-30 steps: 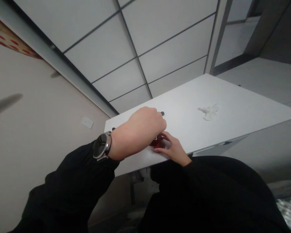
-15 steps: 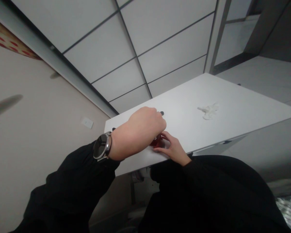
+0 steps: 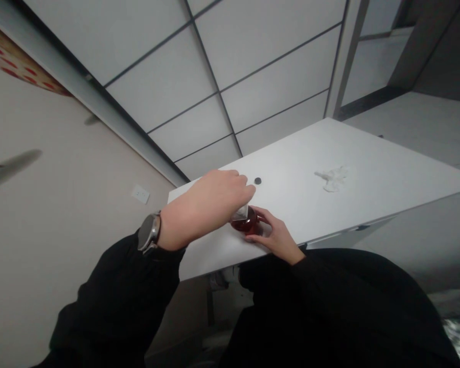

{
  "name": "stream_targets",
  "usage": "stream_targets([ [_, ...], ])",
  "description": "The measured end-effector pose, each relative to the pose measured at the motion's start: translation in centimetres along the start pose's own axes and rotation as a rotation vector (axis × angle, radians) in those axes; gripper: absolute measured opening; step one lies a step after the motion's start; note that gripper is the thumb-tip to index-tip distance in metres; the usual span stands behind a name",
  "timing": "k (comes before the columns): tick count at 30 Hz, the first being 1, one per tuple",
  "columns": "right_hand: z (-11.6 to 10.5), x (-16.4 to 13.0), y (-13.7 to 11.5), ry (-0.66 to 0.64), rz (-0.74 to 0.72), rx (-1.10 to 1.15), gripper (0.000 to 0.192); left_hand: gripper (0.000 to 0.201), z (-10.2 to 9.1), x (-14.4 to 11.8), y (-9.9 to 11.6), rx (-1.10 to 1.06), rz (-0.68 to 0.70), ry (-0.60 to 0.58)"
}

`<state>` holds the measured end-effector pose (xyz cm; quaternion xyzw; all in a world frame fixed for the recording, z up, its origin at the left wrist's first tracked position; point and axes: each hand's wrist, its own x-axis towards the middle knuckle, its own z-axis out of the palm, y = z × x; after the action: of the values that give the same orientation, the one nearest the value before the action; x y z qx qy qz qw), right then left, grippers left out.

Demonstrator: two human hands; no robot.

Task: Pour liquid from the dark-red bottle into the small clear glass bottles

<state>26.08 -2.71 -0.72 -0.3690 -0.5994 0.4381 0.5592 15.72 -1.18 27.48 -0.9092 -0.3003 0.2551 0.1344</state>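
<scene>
Shifted since earlier: left hand (image 3: 210,204) drawn back leftward, uncovering the small red bottle (image 3: 245,223) near the front edge of the white surface (image 3: 368,179). Left grip closed on its pale cap; right hand (image 3: 274,235) cupped around its base. Beyond: black disc (image 3: 257,181), crumpled tissue (image 3: 331,179).

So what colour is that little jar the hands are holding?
Dark red jar, with a silvery top, clearest in the head view.
</scene>
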Motion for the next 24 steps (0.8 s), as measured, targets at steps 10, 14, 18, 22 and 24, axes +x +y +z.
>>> stream_targets([
  [10,0.0,-0.2,-0.3,0.002,0.035,0.019,0.074,0.058,7.8,-3.4,-3.9,-0.544,-0.046,0.327],
  [14,0.1,-0.2,-0.1,0.003,0.053,-0.001,0.073,0.062,12.0,-4.2,-4.5,-0.796,-0.127,0.583],
  [18,0.2,-0.4,0.0,0.035,0.055,-0.030,0.072,0.066,15.7,-3.9,-4.8,-1.047,-0.343,0.799],
  [22,0.2,-0.6,-0.1,0.045,0.073,-0.044,0.071,0.075,18.5,-2.7,-5.1,-1.227,-0.410,0.863],
  [24,0.1,-0.6,0.0,0.041,0.079,-0.060,0.070,0.073,19.4,-1.8,-5.1,-1.201,-0.401,0.841],
])
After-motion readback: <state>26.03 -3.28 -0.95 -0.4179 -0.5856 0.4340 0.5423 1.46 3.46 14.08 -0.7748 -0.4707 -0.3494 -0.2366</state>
